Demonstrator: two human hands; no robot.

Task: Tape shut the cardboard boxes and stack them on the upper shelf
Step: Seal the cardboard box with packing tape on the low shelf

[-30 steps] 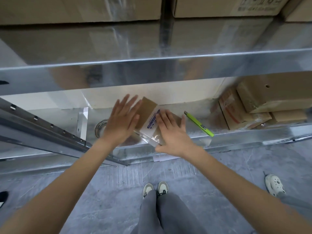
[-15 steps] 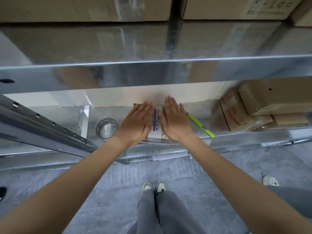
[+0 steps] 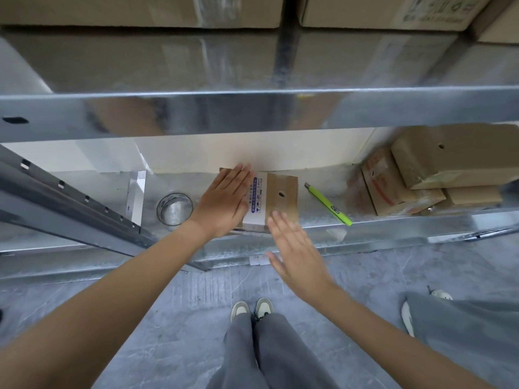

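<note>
Galvanized lower shelf [image 3: 393,223]: we see small box [image 3: 280,197] sitting near front edge, tape strip along top. Left hand [image 3: 224,203] flat, pressing box; right hand [image 3: 295,248] spread, hovering clear. Risks: one-sided push skids box on slick metal toward cutter [image 3: 327,204], tape wrinkles.
</note>
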